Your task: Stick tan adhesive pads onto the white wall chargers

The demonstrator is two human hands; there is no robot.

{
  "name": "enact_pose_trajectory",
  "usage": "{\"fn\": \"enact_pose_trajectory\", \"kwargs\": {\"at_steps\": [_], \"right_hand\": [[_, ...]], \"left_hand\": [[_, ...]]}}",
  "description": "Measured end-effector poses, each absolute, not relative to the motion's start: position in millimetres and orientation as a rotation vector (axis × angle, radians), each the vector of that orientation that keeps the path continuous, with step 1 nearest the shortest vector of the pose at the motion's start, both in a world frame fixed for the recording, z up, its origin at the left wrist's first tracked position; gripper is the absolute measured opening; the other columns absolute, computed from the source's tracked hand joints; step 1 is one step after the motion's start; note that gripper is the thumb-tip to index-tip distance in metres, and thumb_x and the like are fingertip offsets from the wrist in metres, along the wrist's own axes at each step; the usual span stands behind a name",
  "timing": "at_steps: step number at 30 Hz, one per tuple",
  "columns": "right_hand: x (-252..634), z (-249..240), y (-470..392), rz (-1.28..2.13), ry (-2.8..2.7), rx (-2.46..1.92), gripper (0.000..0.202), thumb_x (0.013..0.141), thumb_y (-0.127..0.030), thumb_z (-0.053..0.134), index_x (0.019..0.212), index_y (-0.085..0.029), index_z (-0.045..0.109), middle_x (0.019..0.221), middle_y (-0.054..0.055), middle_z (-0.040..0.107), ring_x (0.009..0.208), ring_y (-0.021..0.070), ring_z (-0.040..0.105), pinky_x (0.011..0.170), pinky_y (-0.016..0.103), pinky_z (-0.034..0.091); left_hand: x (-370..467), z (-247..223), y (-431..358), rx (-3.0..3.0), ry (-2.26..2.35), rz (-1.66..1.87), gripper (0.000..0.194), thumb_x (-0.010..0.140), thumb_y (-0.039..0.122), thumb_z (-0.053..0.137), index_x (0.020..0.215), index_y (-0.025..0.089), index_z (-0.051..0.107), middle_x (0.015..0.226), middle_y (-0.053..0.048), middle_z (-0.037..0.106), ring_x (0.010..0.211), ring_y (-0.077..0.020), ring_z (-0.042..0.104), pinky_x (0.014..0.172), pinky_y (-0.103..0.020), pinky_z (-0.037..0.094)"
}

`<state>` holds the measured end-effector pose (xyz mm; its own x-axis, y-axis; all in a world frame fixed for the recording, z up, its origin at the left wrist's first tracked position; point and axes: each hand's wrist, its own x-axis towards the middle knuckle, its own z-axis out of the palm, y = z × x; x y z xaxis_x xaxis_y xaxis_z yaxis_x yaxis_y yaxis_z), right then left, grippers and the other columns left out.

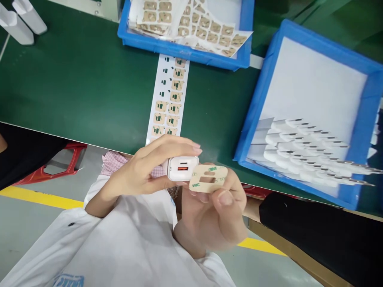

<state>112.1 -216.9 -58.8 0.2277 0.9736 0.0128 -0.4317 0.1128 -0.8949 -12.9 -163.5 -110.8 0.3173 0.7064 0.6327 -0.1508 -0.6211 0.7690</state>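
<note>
Twice, "3M" on the tan sticker (206,187)

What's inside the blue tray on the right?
Inside the blue tray are rows of white pieces with metal prongs, and a white lining. The lining covers the tray's bottom, and I can't see what's under the pieces.

Back of white charger (182,174) hidden, upper blue tray (179,50) cropped at top

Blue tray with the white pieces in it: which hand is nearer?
Right. The right hand, pinching a tan sticker, is just left of the blue tray, not touching; the left hand, around a white charger, is farther left.
</note>
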Motion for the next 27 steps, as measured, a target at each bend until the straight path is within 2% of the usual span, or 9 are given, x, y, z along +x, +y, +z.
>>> {"fn": "enact_pose_trajectory", "kwargs": {"at_steps": [3,6,11,27], "right_hand": [[111,-60,-219,1.208,-0.768,-0.905,0.027,0.085,-0.027,0.07,0.064,-0.023,0.052,0.056,-0.005,0.035,0.053,0.0132,0.037,0.052,0.028,0.036],[111,-64,-222,1.228,-0.774,-0.903,0.024,0.087,-0.026,0.069,0.067,-0.023,0.056,0.06,-0.004,0.042,0.058,0.0134,0.043,0.056,0.028,0.04],[108,-68,-224,1.214,-0.808,-0.92,0.018,0.088,-0.027,0.069,0.072,-0.023,0.061,0.066,-0.002,0.05,0.063,0.0133,0.049,0.06,0.028,0.042],[103,-71,-220,1.123,-0.908,-0.936,0.022,0.089,-0.024,0.066,0.07,-0.022,0.054,0.061,-0.004,0.043,0.058,0.0125,0.045,0.055,0.029,0.041]], "left_hand": [[-15,-108,-169,1.688,0.505,1.297,0.053,0.091,0.051,0.065,0.137,0.028,0.052,0.111,-0.008,0.065,0.101,-0.0251,0.064,0.082,-0.041,0.059],[-15,-104,-171,1.635,0.489,1.284,0.053,0.092,0.057,0.058,0.133,0.026,0.052,0.108,-0.008,0.06,0.098,-0.025,0.06,0.083,-0.044,0.056],[-15,-99,-172,1.678,0.507,1.309,0.048,0.095,0.058,0.052,0.128,0.022,0.052,0.109,-0.008,0.057,0.103,-0.0258,0.057,0.087,-0.046,0.055],[-17,-96,-175,1.698,0.556,1.34,0.044,0.097,0.055,0.048,0.127,0.023,0.054,0.111,-0.01,0.058,0.101,-0.0266,0.061,0.084,-0.049,0.058]]}}
